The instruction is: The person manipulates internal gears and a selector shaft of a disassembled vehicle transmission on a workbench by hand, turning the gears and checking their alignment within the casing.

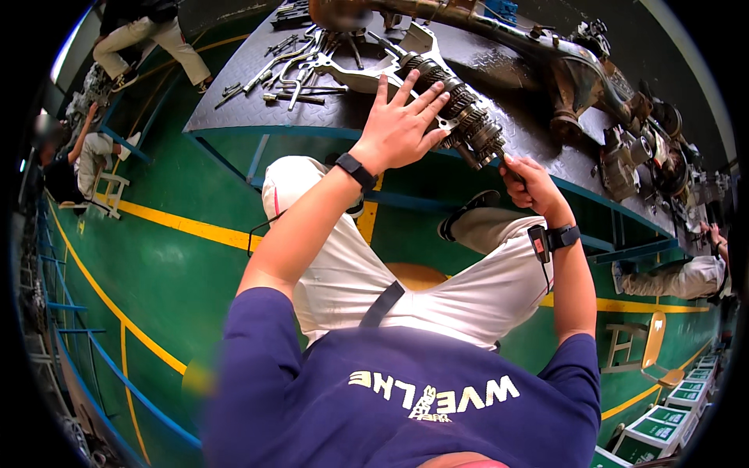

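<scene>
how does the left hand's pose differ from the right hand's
The left hand is spread open over the gear stack; the right hand is curled around a slim dark part at the stack's near end. The left hand reaches farther from the body; the right hand is nearer. Both wrists wear a dark wristband.

Left forearm [308, 222]: bare, slanting up and rightward
Left hand [400, 129]: back upward, fingers fanned, thumb pointing right
Right forearm [574, 285]: bare, nearly upright
Right hand [534, 186]: fingers curled, thumb uppermost
Hands: apart, left farther forward
</scene>
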`<action>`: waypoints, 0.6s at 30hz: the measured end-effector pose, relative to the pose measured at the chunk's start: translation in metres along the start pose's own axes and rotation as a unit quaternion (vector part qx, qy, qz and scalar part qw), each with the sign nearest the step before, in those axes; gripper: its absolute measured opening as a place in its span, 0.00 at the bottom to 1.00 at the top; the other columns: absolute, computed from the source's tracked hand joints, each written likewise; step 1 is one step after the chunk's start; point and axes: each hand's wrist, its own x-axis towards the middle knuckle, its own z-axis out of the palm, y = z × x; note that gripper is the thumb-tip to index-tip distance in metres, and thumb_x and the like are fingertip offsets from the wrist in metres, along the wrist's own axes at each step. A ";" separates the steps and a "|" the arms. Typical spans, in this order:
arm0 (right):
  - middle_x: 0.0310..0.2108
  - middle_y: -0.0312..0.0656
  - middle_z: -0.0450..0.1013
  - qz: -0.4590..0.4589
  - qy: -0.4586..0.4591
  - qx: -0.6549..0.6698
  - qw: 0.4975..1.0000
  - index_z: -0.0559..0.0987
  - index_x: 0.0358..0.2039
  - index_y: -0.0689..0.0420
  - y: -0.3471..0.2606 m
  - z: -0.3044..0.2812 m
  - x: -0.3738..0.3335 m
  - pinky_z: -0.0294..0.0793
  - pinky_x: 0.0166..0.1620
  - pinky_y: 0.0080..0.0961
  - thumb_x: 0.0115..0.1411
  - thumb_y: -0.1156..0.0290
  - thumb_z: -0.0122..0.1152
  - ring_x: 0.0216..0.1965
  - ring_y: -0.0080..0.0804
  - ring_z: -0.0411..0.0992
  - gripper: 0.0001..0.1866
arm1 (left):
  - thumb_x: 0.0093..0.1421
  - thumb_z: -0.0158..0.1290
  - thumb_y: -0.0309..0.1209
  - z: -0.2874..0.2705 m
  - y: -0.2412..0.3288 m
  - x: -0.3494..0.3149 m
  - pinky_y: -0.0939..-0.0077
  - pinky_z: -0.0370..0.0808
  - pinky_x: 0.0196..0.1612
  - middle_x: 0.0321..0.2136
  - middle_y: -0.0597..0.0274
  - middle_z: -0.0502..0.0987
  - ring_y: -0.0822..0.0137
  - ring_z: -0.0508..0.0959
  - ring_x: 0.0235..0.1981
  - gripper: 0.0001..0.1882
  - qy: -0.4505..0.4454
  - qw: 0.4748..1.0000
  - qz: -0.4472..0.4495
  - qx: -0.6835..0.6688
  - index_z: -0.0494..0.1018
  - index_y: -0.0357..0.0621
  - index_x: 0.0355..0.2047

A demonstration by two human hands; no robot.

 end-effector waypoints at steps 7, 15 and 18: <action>0.17 0.27 0.60 0.023 -0.048 0.047 0.997 0.74 0.34 0.57 0.004 -0.008 0.004 0.50 0.16 0.18 0.74 0.53 0.56 0.13 0.15 0.54 0.20 | 0.70 0.53 0.42 0.000 -0.003 -0.013 0.41 0.57 0.72 0.61 0.57 0.78 0.44 0.68 0.66 0.21 0.129 0.981 -0.045 -0.137 0.80 0.45 0.56; 0.26 0.49 0.77 -0.379 0.360 -0.613 0.592 0.76 0.36 0.58 0.030 0.044 0.002 0.72 0.29 0.45 0.68 0.66 0.63 0.26 0.54 0.76 0.10 | 0.67 0.56 0.33 -0.016 -0.005 -0.041 0.57 0.73 0.58 0.43 0.50 0.83 0.49 0.78 0.51 0.14 0.144 0.951 -0.105 -0.251 0.81 0.40 0.49; 0.22 0.41 0.75 -0.368 0.279 -0.515 0.722 0.76 0.38 0.61 0.024 0.015 0.004 0.69 0.24 0.36 0.64 0.64 0.69 0.19 0.39 0.73 0.14 | 0.66 0.56 0.32 -0.010 -0.002 -0.040 0.58 0.75 0.55 0.41 0.51 0.83 0.50 0.79 0.48 0.13 0.132 0.950 -0.110 -0.261 0.81 0.40 0.47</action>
